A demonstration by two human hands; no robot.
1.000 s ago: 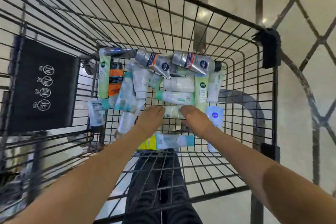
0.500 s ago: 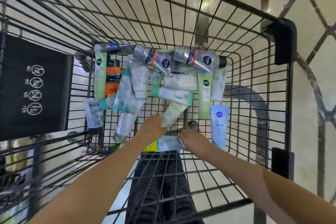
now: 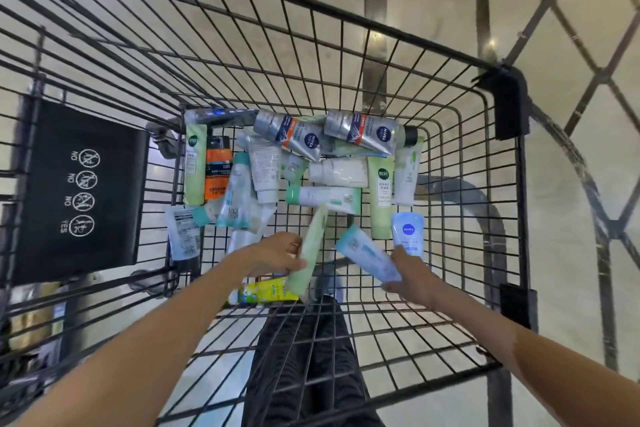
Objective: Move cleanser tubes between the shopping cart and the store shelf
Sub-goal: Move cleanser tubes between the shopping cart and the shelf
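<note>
Head view: pale green tube (image 3: 309, 251), blurred, in left hand (image 3: 277, 254).

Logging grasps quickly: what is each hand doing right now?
Left hand: holding a pale green plastic tube.
Right hand: holding a light blue plastic tube.
</note>
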